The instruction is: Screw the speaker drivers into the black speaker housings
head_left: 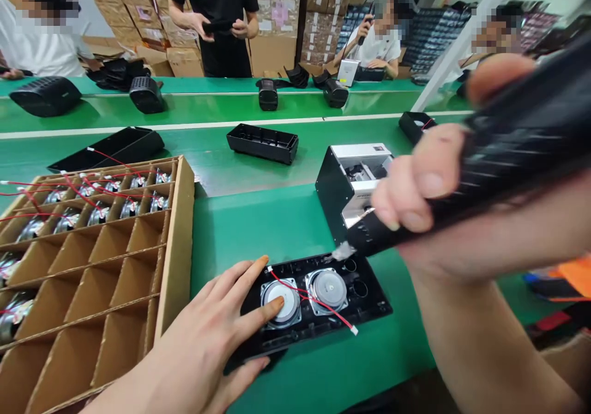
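Note:
A black speaker panel [364, 309] lies on the green bench with its inner side up. Two round speakers [329, 289] sit in it, their red wires with white plugs running across. My left hand [207, 321] spans the panel's left end, one fingertip on the left speaker [284, 300] and the thumb by the near edge. In my right hand [429, 180] is a black electric screwdriver [517, 130], slanting down. Its pale, blurred tip is at the panel's far edge, above the right speaker; whether it touches I cannot tell.
A divided cardboard box [184, 217] with several wired speakers stands left. A screw feeder [327, 186] stands behind the panel. Black housings [263, 143] lie on the green surface farther back. Several people [212, 7] are across the bench.

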Action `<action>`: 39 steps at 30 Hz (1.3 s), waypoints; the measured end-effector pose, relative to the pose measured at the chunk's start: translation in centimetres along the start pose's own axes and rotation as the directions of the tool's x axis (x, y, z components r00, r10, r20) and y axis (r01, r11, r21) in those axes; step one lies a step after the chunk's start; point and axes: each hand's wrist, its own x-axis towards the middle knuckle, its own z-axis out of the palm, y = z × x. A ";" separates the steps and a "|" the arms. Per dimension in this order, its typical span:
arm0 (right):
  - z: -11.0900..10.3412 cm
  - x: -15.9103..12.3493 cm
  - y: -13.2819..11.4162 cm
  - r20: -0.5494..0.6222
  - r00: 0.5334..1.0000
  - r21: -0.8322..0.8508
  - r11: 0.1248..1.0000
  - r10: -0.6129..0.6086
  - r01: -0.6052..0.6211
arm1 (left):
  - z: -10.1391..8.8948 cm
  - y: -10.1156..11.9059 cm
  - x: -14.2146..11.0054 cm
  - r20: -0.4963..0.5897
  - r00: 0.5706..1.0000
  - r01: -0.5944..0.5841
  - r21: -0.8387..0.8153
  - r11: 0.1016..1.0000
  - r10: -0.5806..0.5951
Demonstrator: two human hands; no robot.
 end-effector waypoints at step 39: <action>1.4 -3.2 10.3 0.452 0.890 0.081 0.990 0.069 -0.118 | 0.1 0.6 0.4 0.003 1.000 0.005 0.022 1.000 -0.005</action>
